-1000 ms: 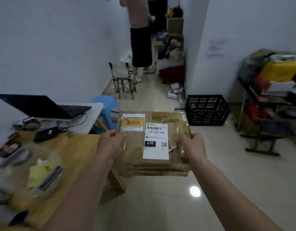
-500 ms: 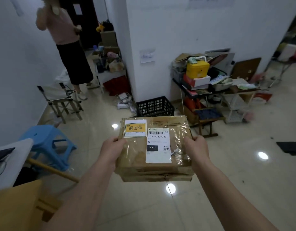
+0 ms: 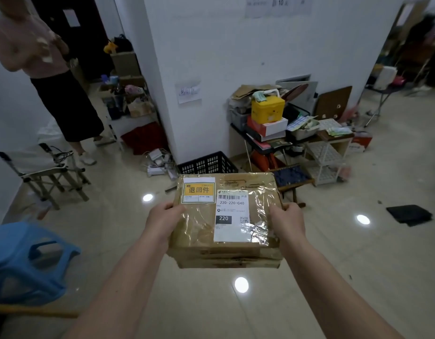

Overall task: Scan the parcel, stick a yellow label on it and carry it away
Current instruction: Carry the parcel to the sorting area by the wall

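I hold a flat brown cardboard parcel (image 3: 199,228) wrapped in shiny clear tape out in front of me, above the tiled floor. A yellow label (image 3: 198,190) with black characters is stuck on its top left corner. Beside it sits a white shipping label (image 3: 232,215) with a barcode and "220-220-C40". My left hand (image 3: 162,222) grips the parcel's left edge and my right hand (image 3: 287,222) grips its right edge.
A blue plastic stool (image 3: 28,260) stands at the near left, a folding chair (image 3: 44,172) beyond it. A person in a black skirt (image 3: 64,104) stands far left. A black crate (image 3: 206,163) sits by the white wall, cluttered shelves (image 3: 285,133) to its right, a black mat (image 3: 408,214) on the floor.
My view has swung right, away from the wooden table and laptop, which have left the frame. The parcel stays held in both hands; the wall, crate and shelves now lie straight ahead.
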`<state>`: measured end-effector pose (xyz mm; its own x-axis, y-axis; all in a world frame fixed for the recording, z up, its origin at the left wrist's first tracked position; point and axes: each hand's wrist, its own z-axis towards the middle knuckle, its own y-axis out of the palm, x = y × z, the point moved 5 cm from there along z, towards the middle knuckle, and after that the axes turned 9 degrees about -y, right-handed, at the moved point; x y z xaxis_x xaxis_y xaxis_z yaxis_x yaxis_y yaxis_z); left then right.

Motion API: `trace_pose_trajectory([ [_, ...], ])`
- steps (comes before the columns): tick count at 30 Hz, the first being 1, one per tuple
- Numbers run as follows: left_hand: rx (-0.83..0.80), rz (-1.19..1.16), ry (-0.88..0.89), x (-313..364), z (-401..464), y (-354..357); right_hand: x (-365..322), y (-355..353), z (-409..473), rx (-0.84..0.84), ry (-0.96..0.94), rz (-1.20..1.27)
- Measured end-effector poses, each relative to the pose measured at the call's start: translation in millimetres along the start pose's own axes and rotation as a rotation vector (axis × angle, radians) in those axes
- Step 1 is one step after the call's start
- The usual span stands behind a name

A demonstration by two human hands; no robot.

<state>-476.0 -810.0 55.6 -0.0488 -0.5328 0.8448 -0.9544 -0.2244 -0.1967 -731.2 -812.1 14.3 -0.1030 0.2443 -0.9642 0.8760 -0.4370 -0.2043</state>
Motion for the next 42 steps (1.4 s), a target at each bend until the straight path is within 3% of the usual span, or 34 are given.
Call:
trace_pose_trajectory([
  [7, -0.012, -0.027, 0.021, 51.3, 83.0, 24.3, -21.0, 36.7, 78.8, 0.021, 0.001, 0.011],
  [14, -0.04, -0.029, 0.004, 84.3, 134.9, 82.5, -29.6, 27.7, 156.5, 0.081, 0.027, -0.003],
  [28, 0.048, -0.111, -0.02, 158.8, 233.6, 209.9, -77.0, 10.5, 348.6, -0.062, -0.067, -0.026],
  [42, 0.137, -0.096, -0.097, 214.8, 380.6, 234.0, -94.4, 104.6, 497.5, -0.161, -0.01, -0.045],
])
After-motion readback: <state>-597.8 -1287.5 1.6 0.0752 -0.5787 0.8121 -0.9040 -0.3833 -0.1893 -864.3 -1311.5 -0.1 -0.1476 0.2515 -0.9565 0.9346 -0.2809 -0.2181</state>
